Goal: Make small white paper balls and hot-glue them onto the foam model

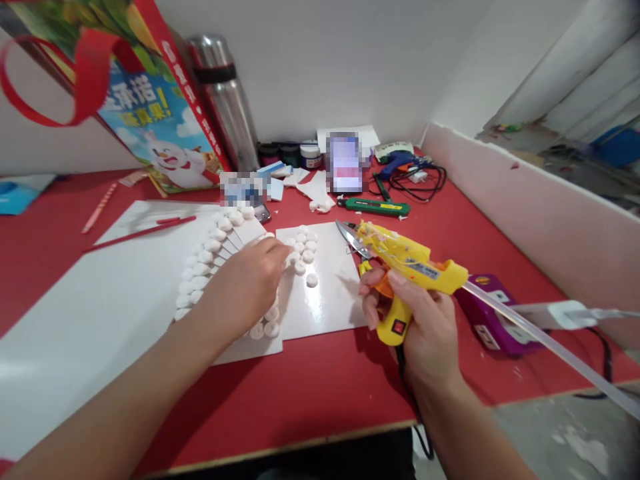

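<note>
My left hand is closed in a pinch over the white boards, its fingertips at a white disc. Just right of them, several loose white discs lie on a small white board. Under and beyond this hand, more white discs line the curved edge of a fan-like shape; my hand and forearm hide part of it. My right hand grips a yellow hot glue gun, its nozzle pointing left, fingers around the handle and orange trigger. A long clear glue stick sticks out of its back.
Scissors lie beneath the glue gun's nozzle. Behind are a green utility knife, a phone, paint jars and a steel flask. A purple power strip sits right; a red gift box stands back left.
</note>
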The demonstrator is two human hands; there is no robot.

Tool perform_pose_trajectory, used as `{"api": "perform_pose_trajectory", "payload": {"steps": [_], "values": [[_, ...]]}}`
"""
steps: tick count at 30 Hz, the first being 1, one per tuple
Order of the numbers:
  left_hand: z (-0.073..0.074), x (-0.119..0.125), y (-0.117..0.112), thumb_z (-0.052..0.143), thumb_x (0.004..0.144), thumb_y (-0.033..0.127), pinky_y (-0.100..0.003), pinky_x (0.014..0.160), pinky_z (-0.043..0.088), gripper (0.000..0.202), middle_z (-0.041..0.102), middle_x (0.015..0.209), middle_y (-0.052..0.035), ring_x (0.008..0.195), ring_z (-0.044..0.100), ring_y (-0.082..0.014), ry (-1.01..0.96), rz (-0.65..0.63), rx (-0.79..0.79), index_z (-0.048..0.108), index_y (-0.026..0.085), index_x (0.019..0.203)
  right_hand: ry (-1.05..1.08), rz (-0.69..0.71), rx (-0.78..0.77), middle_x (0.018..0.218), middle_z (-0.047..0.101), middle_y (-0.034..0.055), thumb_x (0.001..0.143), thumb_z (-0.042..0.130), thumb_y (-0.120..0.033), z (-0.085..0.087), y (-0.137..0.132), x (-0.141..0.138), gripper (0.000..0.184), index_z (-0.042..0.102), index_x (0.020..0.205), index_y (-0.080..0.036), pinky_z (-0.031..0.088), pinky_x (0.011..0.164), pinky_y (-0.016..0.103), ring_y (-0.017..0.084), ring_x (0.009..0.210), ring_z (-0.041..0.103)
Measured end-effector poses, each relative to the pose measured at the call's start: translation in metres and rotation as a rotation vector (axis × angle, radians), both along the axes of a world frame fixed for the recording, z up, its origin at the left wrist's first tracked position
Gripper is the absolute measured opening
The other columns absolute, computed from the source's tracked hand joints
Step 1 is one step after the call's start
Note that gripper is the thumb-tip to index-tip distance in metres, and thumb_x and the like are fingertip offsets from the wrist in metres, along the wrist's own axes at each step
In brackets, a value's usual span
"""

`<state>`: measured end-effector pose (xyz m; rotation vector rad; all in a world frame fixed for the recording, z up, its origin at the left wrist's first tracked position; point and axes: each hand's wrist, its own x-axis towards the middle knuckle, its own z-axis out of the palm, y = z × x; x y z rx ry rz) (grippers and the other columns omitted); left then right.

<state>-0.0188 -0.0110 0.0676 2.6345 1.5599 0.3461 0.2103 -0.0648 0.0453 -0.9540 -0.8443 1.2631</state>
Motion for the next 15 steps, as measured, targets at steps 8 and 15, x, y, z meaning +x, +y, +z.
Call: {"api": "perform_pose_trajectory", "payload": {"steps": [8, 15], "values": [[0.0, -0.003, -0.025, 0.047, 0.097, 0.012, -0.037, 0.065, 0.051, 0.023, 0.071, 0.096, -0.0117, 0.088, 0.071, -0.0292, 0.079, 0.158, 0.008, 0.067, 0.015, 0.086, 0.008, -0.004, -0.023, 0.075, 0.069, 0.0041, 0.095, 0.065, -0.031, 0.001, -0.001, 0.0, 0.022, 0.074, 0.082, -0.017, 0.041, 0.046, 0.025, 0.01, 0.045, 0.057], [-0.009, -0.013, -0.032, 0.045, 0.093, 0.007, -0.036, 0.074, 0.054, 0.027, 0.074, 0.099, -0.0117, 0.093, 0.071, -0.0281, 0.008, 0.142, 0.051, 0.07, 0.018, 0.092, -0.006, -0.008, -0.051, 0.079, 0.068, 0.0048, 0.096, 0.064, -0.034, 0.002, -0.002, 0.002, 0.023, 0.074, 0.082, -0.019, 0.04, 0.046, 0.027, 0.01, 0.046, 0.056]]}}
